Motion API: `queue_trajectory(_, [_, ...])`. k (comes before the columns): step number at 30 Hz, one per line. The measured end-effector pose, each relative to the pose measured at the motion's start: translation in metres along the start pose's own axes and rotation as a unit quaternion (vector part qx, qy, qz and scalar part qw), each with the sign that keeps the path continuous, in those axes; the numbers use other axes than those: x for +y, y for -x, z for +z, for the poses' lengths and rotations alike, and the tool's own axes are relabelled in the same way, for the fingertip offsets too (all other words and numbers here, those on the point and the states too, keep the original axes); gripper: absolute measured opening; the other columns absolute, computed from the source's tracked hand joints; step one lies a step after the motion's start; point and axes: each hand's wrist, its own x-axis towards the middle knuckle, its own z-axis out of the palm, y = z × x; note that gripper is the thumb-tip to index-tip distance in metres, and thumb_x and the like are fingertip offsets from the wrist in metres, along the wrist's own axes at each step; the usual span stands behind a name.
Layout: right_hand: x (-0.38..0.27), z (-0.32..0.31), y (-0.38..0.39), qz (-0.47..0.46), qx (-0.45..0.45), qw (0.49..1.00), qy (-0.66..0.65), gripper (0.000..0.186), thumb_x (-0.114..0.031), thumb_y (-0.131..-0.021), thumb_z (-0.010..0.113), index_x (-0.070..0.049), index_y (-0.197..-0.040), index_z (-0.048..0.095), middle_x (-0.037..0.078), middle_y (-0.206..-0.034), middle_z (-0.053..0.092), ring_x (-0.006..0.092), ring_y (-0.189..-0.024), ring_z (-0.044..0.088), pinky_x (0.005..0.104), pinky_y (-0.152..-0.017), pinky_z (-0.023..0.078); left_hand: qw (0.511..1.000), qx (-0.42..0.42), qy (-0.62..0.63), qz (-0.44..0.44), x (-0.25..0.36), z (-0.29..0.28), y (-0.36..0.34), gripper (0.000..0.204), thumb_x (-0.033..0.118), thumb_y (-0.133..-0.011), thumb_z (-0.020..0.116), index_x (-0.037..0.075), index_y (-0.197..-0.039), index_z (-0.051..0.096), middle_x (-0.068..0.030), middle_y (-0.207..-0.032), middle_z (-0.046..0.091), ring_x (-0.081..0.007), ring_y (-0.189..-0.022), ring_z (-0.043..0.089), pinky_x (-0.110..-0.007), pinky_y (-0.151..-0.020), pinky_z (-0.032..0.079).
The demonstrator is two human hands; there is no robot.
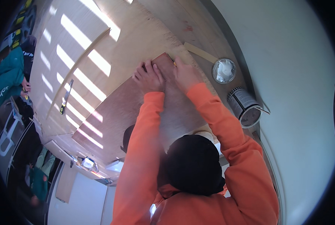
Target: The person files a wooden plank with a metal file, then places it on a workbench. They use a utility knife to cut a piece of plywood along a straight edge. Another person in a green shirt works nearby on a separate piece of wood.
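A reddish-brown thin board [137,108] lies at a slant over a larger pale plywood sheet [133,33]. Near its far corner my left hand [151,78] rests on the brown surface, palm down with fingers spread, holding nothing. Just right of it, my right hand [186,75] is closed around a small cutter knife [174,63]; a bit of yellow and a thin dark blade show past the fingers. The blade is by the board's far right edge; whether it touches cannot be made out. Most of the knife is hidden in my hand.
Left on the plywood are a narrow saw [65,99] with a black-yellow handle and a long thin wood strip [77,63]. At right stand an open metal can [246,107], a round lid [224,70] and a flat stick [199,51]. A green-sleeved person [8,80] works far left.
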Motion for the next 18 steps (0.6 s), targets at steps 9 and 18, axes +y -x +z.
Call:
queue_trajectory(9, [0.049,0.013,0.054,0.012,-0.024,0.999,0.017,0.025,-0.025,-0.098,0.049,-0.009,-0.117,0.046,0.027,-0.08,0.067,0.0501,-0.076,0.065,0.0603,-0.067,0.05,1.0,-0.009,-0.024,0.0,0.002,0.001,0.001,0.03,0.028,-0.102,0.047,0.01,-0.123,0.058,-0.0165,-0.122,0.054,-0.0344,-0.112,0.051,-0.05,-0.099,0.036])
queue_trajectory(18, [0.076,0.021,0.104,0.034,-0.026,0.999,-0.002,0.021,-0.024,-0.1,0.047,-0.009,-0.115,0.045,0.027,-0.081,0.067,0.0511,-0.076,0.064,0.0594,-0.067,0.05,1.0,-0.004,-0.017,-0.003,0.003,0.0,0.001,0.032,0.029,-0.102,0.047,0.01,-0.125,0.058,-0.0163,-0.123,0.054,-0.0345,-0.115,0.049,-0.05,-0.1,0.035])
